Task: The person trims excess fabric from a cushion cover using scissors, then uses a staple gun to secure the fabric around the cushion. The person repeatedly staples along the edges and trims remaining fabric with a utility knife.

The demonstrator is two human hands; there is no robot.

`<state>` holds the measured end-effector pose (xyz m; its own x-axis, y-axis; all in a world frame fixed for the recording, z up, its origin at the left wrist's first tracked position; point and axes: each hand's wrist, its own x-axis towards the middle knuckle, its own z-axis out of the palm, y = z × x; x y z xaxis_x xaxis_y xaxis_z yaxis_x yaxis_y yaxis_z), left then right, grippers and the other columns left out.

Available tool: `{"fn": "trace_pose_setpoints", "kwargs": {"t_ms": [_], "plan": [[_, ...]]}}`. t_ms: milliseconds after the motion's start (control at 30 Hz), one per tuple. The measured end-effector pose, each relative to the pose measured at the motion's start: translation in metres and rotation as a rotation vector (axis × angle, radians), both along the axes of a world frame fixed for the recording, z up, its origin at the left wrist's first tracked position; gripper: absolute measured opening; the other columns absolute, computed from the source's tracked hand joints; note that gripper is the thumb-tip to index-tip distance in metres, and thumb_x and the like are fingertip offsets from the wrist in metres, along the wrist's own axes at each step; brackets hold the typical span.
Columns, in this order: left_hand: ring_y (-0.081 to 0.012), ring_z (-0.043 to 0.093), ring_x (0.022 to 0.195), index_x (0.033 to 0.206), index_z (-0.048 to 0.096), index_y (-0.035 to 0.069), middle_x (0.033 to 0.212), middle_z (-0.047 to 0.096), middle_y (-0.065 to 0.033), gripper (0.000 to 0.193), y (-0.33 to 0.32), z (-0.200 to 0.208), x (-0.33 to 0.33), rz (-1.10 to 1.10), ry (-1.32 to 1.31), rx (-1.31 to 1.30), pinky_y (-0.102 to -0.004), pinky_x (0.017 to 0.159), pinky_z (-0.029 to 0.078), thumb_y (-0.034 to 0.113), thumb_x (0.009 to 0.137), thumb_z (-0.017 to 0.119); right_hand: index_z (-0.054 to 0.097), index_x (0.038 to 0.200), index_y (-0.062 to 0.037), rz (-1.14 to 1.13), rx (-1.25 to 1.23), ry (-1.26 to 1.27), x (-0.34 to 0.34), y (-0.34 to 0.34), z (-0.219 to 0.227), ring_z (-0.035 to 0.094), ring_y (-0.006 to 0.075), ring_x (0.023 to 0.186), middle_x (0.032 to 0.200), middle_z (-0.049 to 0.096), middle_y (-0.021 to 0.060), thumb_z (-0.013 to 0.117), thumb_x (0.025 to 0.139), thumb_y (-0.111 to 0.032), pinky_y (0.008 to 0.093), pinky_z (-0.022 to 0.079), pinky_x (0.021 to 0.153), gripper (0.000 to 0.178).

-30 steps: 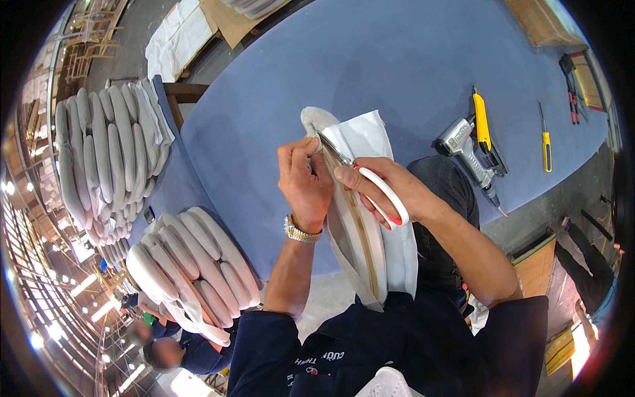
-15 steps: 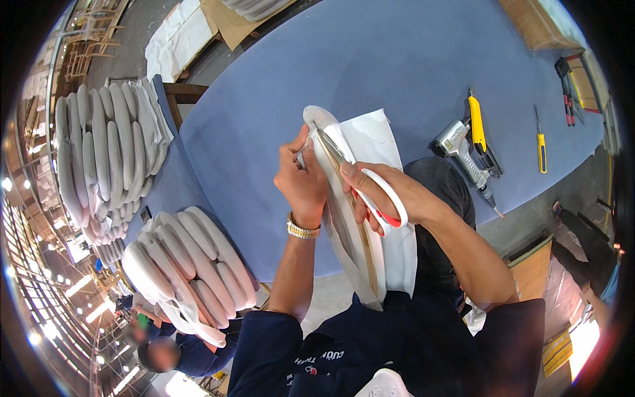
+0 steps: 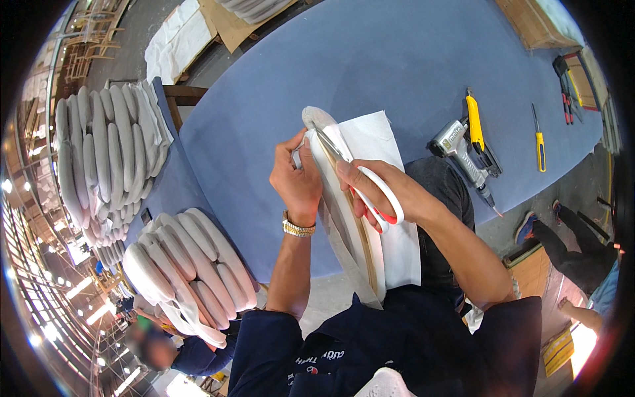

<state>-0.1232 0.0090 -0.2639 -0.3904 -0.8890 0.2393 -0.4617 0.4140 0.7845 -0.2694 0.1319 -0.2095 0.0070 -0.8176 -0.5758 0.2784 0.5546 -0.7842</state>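
A grey upholstered pad (image 3: pixel 320 118) stands on edge in front of me, its light wooden edge showing between strips of cloth. My left hand (image 3: pixel 297 180) is closed on the loose grey fabric (image 3: pixel 336 231) along its left side, near the top end. In my right hand (image 3: pixel 390 190) is a pair of scissors (image 3: pixel 396 204) with white and red handles. Their blades point up and left along the pad's edge, close to my left fingers. White cloth (image 3: pixel 372 135) spreads behind the pad on the right. Whether the blades are cutting cannot be made out.
On the blue table (image 3: pixel 397 59) lie a silver air stapler (image 3: pixel 456 142), a yellow-handled cutter (image 3: pixel 474 122), a screwdriver (image 3: pixel 540 147) and pliers (image 3: pixel 567 99). Grey pads stand stacked at left (image 3: pixel 109 142) and nearer (image 3: pixel 188 264). Other people are at lower left and far right.
My left hand has shifted slightly left, drawing the fabric outward a little. The scissors stay almost in place. At far right, the other person's legs and hand have moved further into view.
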Motion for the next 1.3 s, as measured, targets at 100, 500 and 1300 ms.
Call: {"fn": "trace_pose_setpoints", "kwargs": {"t_ms": [100,500,1300], "plan": [[-0.0224,0.076,0.093,0.109,0.069,0.000,0.109,0.078,-0.0146,0.014,0.000,-0.003,0.004,-0.002,-0.046,-0.030,-0.0328,0.083,0.058,-0.001,0.095,0.068,0.062,0.086,-0.0007,0.011,0.020,-0.031,-0.001,-0.004,-0.002,0.062,0.0169,0.046,0.057,0.059,0.0077,0.044,0.098,-0.077,0.0298,0.049,0.042,0.079],[-0.0072,0.066,0.079,0.114,0.073,0.000,0.101,0.076,-0.0089,0.019,-0.001,-0.005,0.005,-0.051,-0.030,-0.074,-0.0251,0.068,0.054,-0.002,0.097,0.067,0.058,0.077,-0.0031,0.037,-0.017,0.143,-0.001,-0.011,0.001,0.054,0.0140,0.041,0.055,0.053,0.0045,0.048,0.105,-0.063,0.0293,0.044,0.039,0.067],[-0.0087,0.067,0.085,0.111,0.078,0.002,0.098,0.071,-0.0040,0.016,-0.003,0.039,0.023,-0.037,0.104,0.181,-0.0227,0.072,0.055,0.007,0.096,0.074,0.068,0.109,-0.0017,-0.152,-0.202,0.777,-0.066,0.039,-0.009,0.065,0.0221,0.067,0.077,0.067,0.0091,0.076,0.093,-0.041,0.0377,0.051,0.063,0.043]]}}
